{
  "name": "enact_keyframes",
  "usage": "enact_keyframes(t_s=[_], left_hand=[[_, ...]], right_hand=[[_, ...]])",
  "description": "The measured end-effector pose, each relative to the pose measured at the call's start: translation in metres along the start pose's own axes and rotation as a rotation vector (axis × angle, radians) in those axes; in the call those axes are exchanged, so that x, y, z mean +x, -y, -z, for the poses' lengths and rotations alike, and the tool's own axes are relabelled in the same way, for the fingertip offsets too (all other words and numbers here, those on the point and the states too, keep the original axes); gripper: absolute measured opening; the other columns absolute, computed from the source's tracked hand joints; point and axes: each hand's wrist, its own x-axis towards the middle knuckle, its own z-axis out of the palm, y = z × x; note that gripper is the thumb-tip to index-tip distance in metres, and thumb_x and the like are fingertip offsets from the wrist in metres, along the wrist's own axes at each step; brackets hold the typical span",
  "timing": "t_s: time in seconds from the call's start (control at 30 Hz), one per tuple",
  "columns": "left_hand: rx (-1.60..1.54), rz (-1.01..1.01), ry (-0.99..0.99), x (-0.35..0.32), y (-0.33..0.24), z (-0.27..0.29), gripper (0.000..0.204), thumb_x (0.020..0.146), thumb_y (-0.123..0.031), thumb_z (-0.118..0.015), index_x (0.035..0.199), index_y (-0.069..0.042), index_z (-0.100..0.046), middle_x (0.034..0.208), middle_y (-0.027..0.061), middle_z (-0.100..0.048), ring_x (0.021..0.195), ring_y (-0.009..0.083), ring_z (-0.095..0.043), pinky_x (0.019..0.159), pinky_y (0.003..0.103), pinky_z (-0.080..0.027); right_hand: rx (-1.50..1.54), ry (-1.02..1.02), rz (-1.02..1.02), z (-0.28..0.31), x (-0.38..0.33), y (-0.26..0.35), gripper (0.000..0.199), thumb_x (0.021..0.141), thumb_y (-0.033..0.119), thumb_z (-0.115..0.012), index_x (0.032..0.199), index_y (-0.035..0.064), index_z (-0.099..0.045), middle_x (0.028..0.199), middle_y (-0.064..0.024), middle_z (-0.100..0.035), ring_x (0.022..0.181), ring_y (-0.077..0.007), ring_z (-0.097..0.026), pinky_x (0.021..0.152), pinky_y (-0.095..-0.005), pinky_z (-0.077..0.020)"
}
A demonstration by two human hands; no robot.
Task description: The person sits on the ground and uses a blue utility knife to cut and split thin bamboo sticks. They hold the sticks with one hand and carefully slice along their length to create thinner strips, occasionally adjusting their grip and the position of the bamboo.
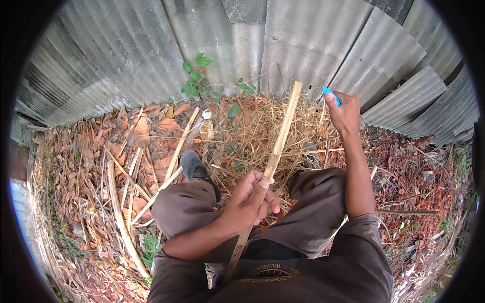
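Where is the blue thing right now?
In the head view, the blue thing sits upper right, pinched in the right hand, raised before the metal wall, just right of the bamboo strip's top.

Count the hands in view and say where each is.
2. The left hand grips the bamboo strip at centre, above the knees. The right hand is raised at upper right, holding a blue-handled tool. None seems hidden.

No packages, labels, signs or screens anywhere
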Motion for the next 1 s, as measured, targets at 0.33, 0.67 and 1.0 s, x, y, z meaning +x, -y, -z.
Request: enact_keyframes(t_s=[0.33,0.67,1.0], left_hand=[[-0.012,-0.025,-0.077,-0.001,-0.007,0.005,0.017,0.104,-0.024,-0.035,0.108,-0.008,-0.04,0.069,0.015,-0.059,0.036,0.0071,-0.037,0.046,0.022,-0.037],[0.047,-0.102,-0.078,0.002,0.003,0.006,0.018,0.104,-0.023,-0.032,0.109,-0.005,-0.034,0.07,0.0145,-0.059,0.035,0.004,-0.035,0.035,0.018,-0.029],[0.108,-0.091,-0.059,-0.004,0.001,0.002,0.019,0.105,-0.025,-0.034,0.111,-0.006,-0.035,0.066,0.0164,-0.058,0.035,0.0062,-0.036,0.041,0.02,-0.033]], right_hand=[[0.013,0.348,0.356,-0.013,-0.054,0.041,0.069,0.065,0.077,-0.065,0.053,0.0088,-0.061,0.043,-0.0067,-0.049,0.042,-0.029,-0.055,0.044,-0.0412,-0.0433],[-0.063,0.223,0.521,-0.021,-0.047,0.041,0.067,0.06,0.073,-0.068,0.05,0.0076,-0.053,0.045,-0.0083,-0.047,0.043,-0.03,-0.052,0.042,-0.0398,-0.0389],[-0.143,0.093,0.349,-0.023,-0.011,0.019,0.069,0.067,0.073,-0.063,0.054,0.0052,-0.059,0.044,-0.0099,-0.048,0.042,-0.0322,-0.052,0.045,-0.042,-0.0405]])
